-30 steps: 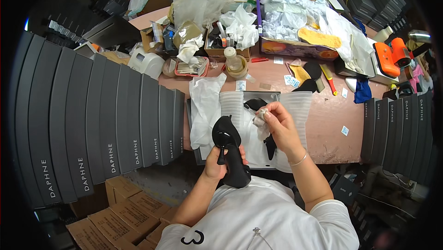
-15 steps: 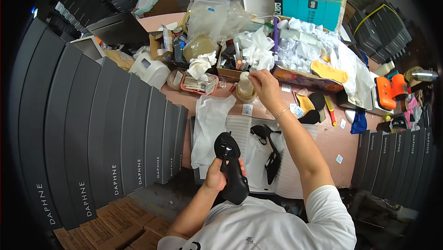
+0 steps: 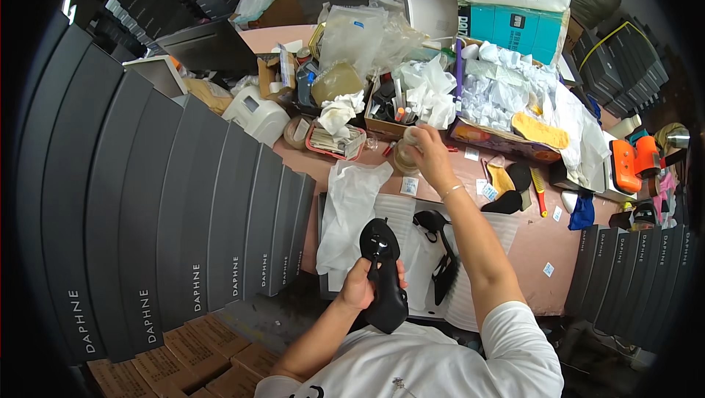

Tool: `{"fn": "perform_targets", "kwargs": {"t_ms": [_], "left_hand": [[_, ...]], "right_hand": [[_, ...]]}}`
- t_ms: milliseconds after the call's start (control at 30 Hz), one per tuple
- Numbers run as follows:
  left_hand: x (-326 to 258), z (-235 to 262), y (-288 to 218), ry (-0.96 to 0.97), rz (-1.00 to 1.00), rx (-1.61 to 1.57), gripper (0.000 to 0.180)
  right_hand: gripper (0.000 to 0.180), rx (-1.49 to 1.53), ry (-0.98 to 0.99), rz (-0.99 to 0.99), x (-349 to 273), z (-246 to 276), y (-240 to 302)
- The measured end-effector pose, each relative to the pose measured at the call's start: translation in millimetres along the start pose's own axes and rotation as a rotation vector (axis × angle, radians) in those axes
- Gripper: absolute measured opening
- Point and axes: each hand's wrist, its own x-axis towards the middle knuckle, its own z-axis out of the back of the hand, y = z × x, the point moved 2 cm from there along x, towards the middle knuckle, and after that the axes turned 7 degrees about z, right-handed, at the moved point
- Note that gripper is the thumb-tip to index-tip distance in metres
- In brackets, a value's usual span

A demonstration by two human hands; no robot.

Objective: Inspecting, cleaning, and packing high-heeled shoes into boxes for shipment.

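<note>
My left hand (image 3: 358, 286) is wrapped round a black high-heeled shoe (image 3: 385, 297), sole up, above the edge of an open box. The mate, a black strappy shoe (image 3: 445, 278), lies in the box on white tissue paper (image 3: 416, 266). My right hand (image 3: 430, 154) reaches across the table to a small clear bottle (image 3: 404, 161) with yellowish contents. Its fingers are closed round the bottle's whitish top, partly hiding it. A white wrapping sheet (image 3: 349, 211) lies over the box's left side.
Stacked dark grey shoeboxes (image 3: 169, 207) rise on the left, others (image 3: 635, 269) on the right. Behind the bottle stand a carton of crumpled white paper (image 3: 496, 93) and a red basket of cards (image 3: 334, 141). A yellow-and-red brush (image 3: 540, 192) and loose labels lie at right.
The whole view has shifted, so the table sits further right and lower in it. My right hand's fingers have closed further round the bottle's top. My left hand still holds the shoe.
</note>
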Motion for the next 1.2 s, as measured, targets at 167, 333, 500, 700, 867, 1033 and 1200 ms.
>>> {"fn": "perform_targets", "kwargs": {"t_ms": [167, 333, 500, 700, 867, 1033, 1200], "left_hand": [[1, 11, -3, 0.102, -0.048, 0.087, 0.049], [-4, -8, 1, 0.113, -0.083, -0.011, 0.064], [-8, -3, 2, -0.011, -0.049, 0.02, 0.085], [-18, -4, 1, 0.066, -0.1, 0.06, 0.085], [-21, -17, 12, -0.019, -0.12, 0.058, 0.088], [-20, -25, 25, 0.033, -0.13, 0.143, 0.083], [-20, -46, 41, 0.054, -0.114, 0.217, 0.078]], "right_hand": [[0.033, 0.327, -0.584, -0.406, -38, 62, -25], [0.033, 0.565, -0.691, -0.526, -38, 67, -20], [0.038, 0.013, -0.191, -0.051, -7, 22, 10], [0.027, -0.083, 0.015, -0.025, 6, 4, 13], [0.016, 0.138, 0.095, -0.13, 1, 36, 35], [0.008, 0.801, 0.278, -0.443, -79, 122, 149], [0.016, 0.869, 0.249, -0.372, -107, 157, 205]]}}
